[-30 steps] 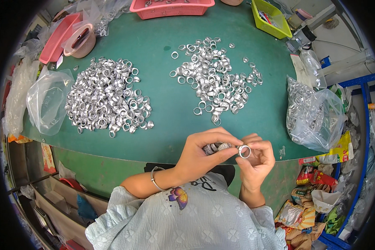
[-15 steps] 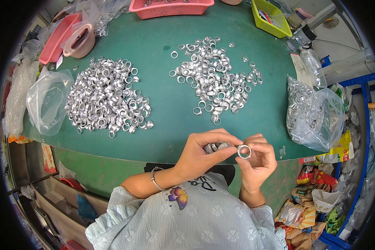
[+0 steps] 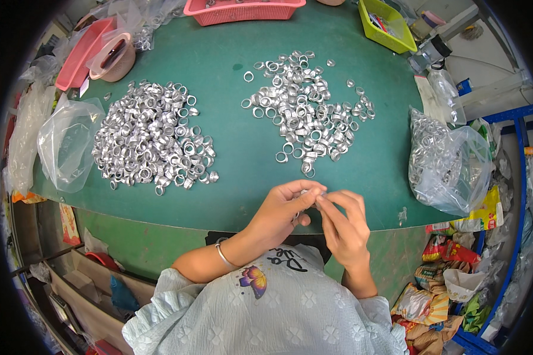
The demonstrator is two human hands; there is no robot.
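Rings (image 3: 296, 216), silvery and mostly hidden, sit in the curled left hand (image 3: 276, 211) at the green table (image 3: 231, 130). The right hand (image 3: 344, 232) meets the left's fingertips, grip unclear. Close handling seems underway; the next move likely calls for steady pinching.

The person wore a pale mint, crinkle-textured fabric top (image 3: 219, 313) embossed with four-petalled shapes, its short left sleeve (image 3: 151, 310) gathered into ruffles. A purple-and-orange butterfly print (image 3: 254, 281) decorated the front near looping black lettering (image 3: 288, 260). A slim, silver-coloured bangle (image 3: 222, 255) circled the left wrist.
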